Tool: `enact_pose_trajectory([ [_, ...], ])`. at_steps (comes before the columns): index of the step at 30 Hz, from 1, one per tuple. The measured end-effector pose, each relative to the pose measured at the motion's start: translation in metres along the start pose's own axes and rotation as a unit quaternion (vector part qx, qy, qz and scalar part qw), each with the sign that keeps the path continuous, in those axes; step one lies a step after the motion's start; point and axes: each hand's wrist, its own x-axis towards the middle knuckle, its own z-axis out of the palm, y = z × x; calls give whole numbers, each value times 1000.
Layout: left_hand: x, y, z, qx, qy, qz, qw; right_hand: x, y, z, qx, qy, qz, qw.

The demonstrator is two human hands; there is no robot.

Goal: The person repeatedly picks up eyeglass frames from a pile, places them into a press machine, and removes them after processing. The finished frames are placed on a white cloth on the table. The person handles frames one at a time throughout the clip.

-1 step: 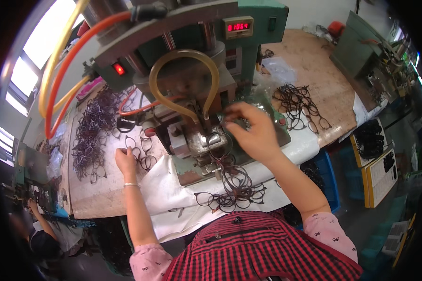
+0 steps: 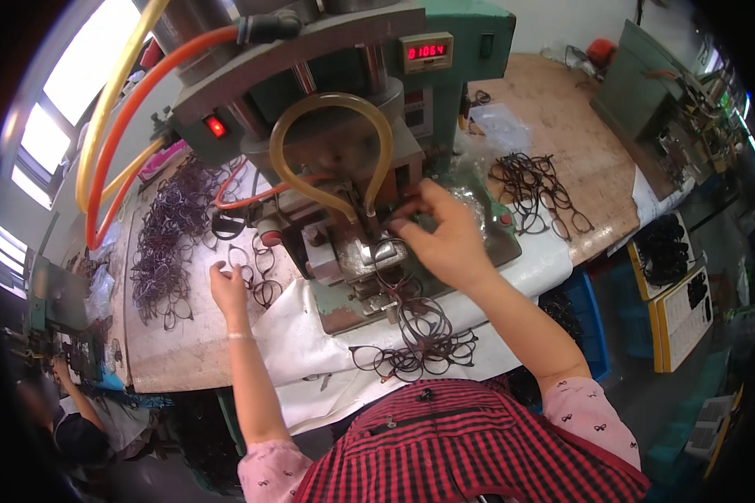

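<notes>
At the press [image 2: 327, 155], my right hand [image 2: 449, 243] reaches in beside the metal die. Its thumb and fingers are bent together in a pinch; what lies between the tips is hidden. A dark eyeglass frame [image 2: 392, 281] is on the die [image 2: 367, 256], one rim hanging over the front, just left of that hand. Lower down, a bunch of dark eyeglass frames [image 2: 424, 331] lies in front of the press. My left hand [image 2: 229, 292] rests over the table to the left, thumb and finger slightly apart, next to a few loose eyeglass frames [image 2: 264, 261].
A big heap of eyeglass frames [image 2: 164, 243] covers the table's left side; another pile [image 2: 537, 189] sits right of the press. Yellow and orange hoses [image 2: 101, 159] loop at the left. A blue crate [image 2: 591, 323] stands below at the right. Another person's arm [image 2: 75, 394] shows far left.
My right hand has moved slightly left, toward the die, and its thumb and fingers have drawn closer together. The left hand's fingertips have parted a little.
</notes>
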Motion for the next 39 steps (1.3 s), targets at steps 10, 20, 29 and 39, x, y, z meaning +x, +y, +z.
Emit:
enact_pose_trajectory([
  [10, -63, 238, -125, -503, -35, 294, 812, -6, -9, 17, 246, -64, 100, 962],
  [20, -82, 249, -100, -351, -123, 478, 796, -21, 48, -39, -374, 74, -96, 920],
  [29, -90, 259, -73, -245, -128, 652, 706, -11, 91, -57, -313, 128, -10, 941],
  [39, -112, 238, -80, -259, -185, 573, 756, -19, 105, -52, -446, 91, -74, 888],
])
